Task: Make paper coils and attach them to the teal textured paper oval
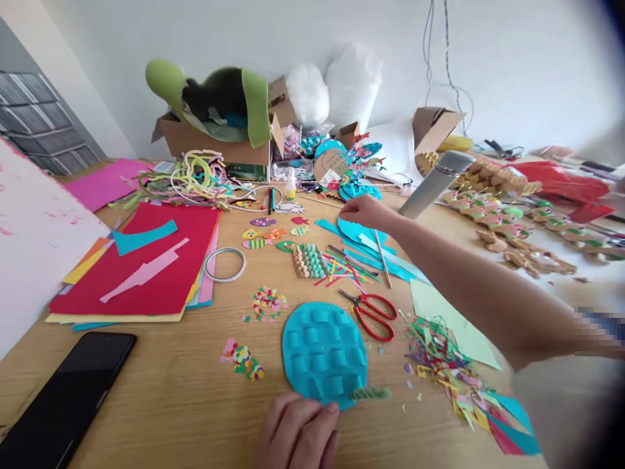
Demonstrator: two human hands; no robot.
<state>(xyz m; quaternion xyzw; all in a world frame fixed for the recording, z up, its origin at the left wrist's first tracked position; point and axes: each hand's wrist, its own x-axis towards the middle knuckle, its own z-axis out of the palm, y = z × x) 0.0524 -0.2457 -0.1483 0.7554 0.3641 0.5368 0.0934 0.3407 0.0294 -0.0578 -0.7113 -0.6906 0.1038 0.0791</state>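
My left hand (299,433) rests at the table's near edge, thumb pressing the lower rim of a blue woven paper oval (324,354). A small green curled paper strip (370,393) lies at the oval's lower right. My right hand (364,212) reaches far across the table, fingers pinched at the edge of blue paper pieces (359,231) near a thin wooden stick (383,258). What the fingers hold is too small to tell. Red-handled scissors (374,314) lie between the oval and the blue pieces.
Stacked coloured sheets (146,267) and a black phone (63,397) lie left. A tape ring (224,264), small paper fish (258,242), confetti (267,303), a glue bottle (290,185), paper scraps (444,365), cardboard boxes (219,140) and a metal flask (434,184) crowd the wooden table (170,391).
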